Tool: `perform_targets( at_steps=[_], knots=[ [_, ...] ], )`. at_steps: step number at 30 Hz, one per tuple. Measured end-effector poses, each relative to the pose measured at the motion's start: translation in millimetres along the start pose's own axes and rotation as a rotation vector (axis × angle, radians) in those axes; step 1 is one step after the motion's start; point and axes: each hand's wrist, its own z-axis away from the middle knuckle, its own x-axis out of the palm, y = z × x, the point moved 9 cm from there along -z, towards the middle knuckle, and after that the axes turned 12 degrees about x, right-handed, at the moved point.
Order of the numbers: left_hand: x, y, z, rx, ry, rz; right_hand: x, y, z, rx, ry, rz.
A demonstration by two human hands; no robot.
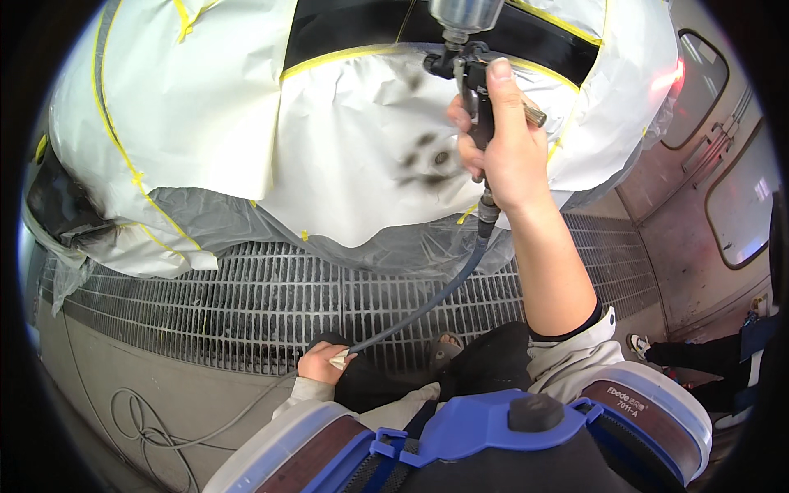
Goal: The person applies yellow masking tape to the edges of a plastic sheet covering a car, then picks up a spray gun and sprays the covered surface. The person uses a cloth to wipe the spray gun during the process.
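My right hand [516, 156] is closed around a black spray gun [479, 97], thumb up along its back. A clear cup [466, 16] stands on top of the gun, cut off by the upper edge. The gun is close to a dark glossy panel [349, 26] framed by yellow tape and white masking paper [345, 148]. Dark paint spots mark the paper below the gun. From the gun's handle a blue-grey air hose [427, 304] runs down to my left hand [323, 363], which is closed on it near my knee. Something small and pale also shows at the left fingers.
Under the masked vehicle, plastic sheeting [238, 218] hangs over a floor grate [271, 283]. Loose hose [148, 423] lies coiled at left. A blue respirator [485, 427] fills the lower edge. Another person's legs [699, 357] show at right, near a windowed wall [674, 205].
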Motion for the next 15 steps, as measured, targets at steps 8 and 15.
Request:
perform_targets(
  at_steps=[8, 15],
  knots=[
    [2.0, -1.0, -7.2, 0.004, -0.03, 0.002, -49.8, -11.1, 31.2, -0.106, 0.21, -0.066],
    [5.4, 1.4, -12.8, -0.009, -0.036, 0.01, -31.6, -27.2, 27.5, -0.17, 0.134, -0.068]
  ],
)
